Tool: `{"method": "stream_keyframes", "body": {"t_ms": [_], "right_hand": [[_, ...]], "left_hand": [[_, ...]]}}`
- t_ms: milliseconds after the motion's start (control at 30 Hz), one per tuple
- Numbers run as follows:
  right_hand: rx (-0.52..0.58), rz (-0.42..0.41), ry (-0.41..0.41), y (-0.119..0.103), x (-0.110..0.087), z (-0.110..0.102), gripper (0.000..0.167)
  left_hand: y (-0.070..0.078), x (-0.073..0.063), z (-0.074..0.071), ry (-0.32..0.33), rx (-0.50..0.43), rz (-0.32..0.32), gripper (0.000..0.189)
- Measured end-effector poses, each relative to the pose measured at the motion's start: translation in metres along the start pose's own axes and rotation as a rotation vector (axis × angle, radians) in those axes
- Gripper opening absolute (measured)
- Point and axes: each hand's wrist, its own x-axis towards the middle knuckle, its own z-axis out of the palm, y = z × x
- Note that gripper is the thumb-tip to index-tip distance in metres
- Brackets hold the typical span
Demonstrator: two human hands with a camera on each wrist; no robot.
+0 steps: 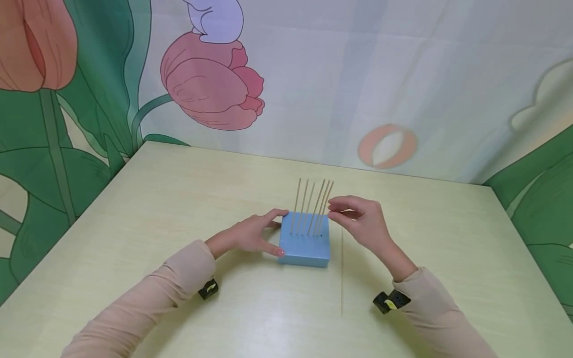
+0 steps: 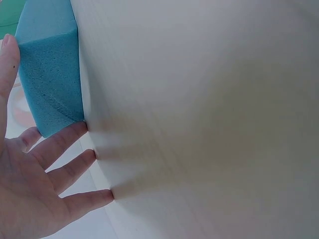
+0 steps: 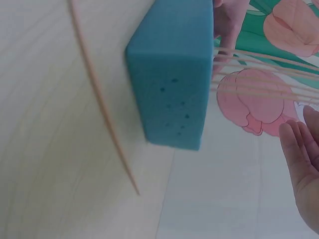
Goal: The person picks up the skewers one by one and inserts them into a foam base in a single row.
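Note:
A blue foam block [image 1: 304,248] lies on the table with several thin wooden sticks [image 1: 301,206] standing upright in a row in its top. My left hand [image 1: 250,233] holds the block's left side, thumb at the near corner and index finger at the far corner. In the left wrist view, the other fingers [image 2: 75,172] spread down to the tabletop. My right hand [image 1: 362,219] is raised beside the rightmost sticks, thumb and index tips a little apart. In the right wrist view, its fingers [image 3: 295,149] look fairly straight, close to the sticks, gripping none.
One loose stick [image 1: 342,278] lies on the pale table [image 1: 156,209] just right of the block. Small holes dot the block's side [image 3: 174,104], and a dark hole shows on top at the row's right end. A printed curtain [image 1: 304,74] hangs behind.

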Motion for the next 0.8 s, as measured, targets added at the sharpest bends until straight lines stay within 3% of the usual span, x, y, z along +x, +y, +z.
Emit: {"method": "stream_keyframes", "body": {"t_ms": [433,633,800], "right_hand": [[-0.142,0.232,-0.195,0.028,-0.016,-0.028,0.036],[-0.270,0.251,-0.362,0.044,-0.024,-0.033,0.061],[-0.383,0.234,-0.448,0.059,-0.032,-0.034,0.077]], "left_hand": [[0.000,0.000,0.000,0.006,0.009,0.004,0.092],[0.001,0.000,-0.001,0.007,0.005,0.005,0.092],[0.002,0.000,-0.001,0.002,0.007,-0.001,0.093]]}}
